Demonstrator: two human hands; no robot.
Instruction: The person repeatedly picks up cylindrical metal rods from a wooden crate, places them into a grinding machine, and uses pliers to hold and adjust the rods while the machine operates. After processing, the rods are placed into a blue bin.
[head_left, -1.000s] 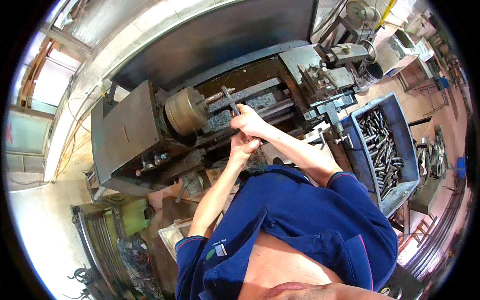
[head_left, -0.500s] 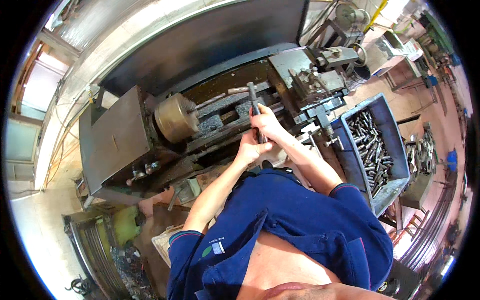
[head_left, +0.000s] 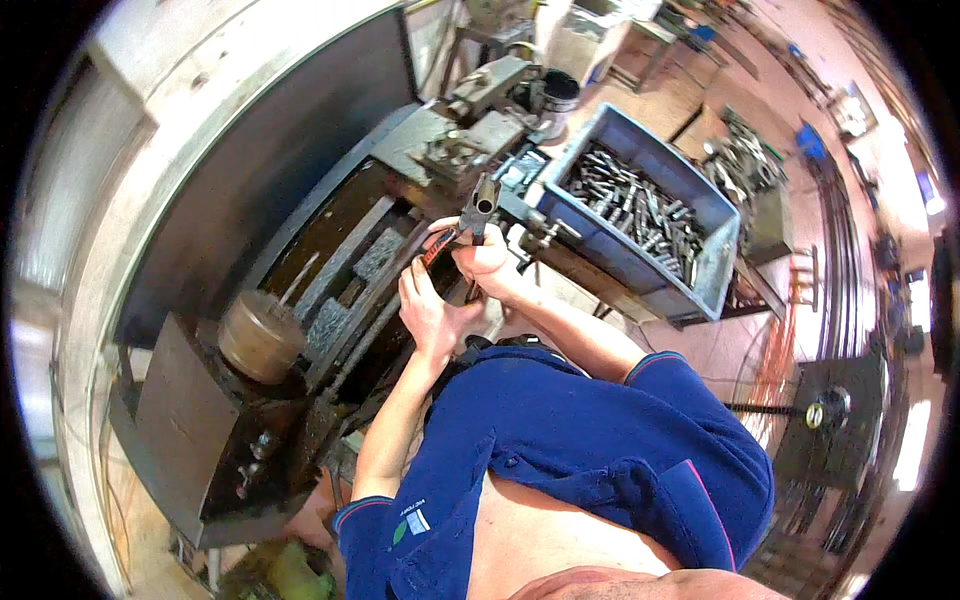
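Just left of the blue crate (head_left: 717,255) I have a hand tool (head_left: 440,248) with an orange-and-black grip, a hollow metal tube (head_left: 488,190) showing at its head. My right hand (head_left: 480,262) is wrapped around the tool; my left hand (head_left: 428,312) has its fingers at the grip, though whether they squeeze I cannot tell. I'd judge the tool stiff, fairly heavy and hard to break, perhaps slick with oil, best held by that grip. The crate holds shiny, cylindrical metal pieces (head_left: 640,205); well left of it sits a dull, brassy, drum-shaped chuck (head_left: 260,338).
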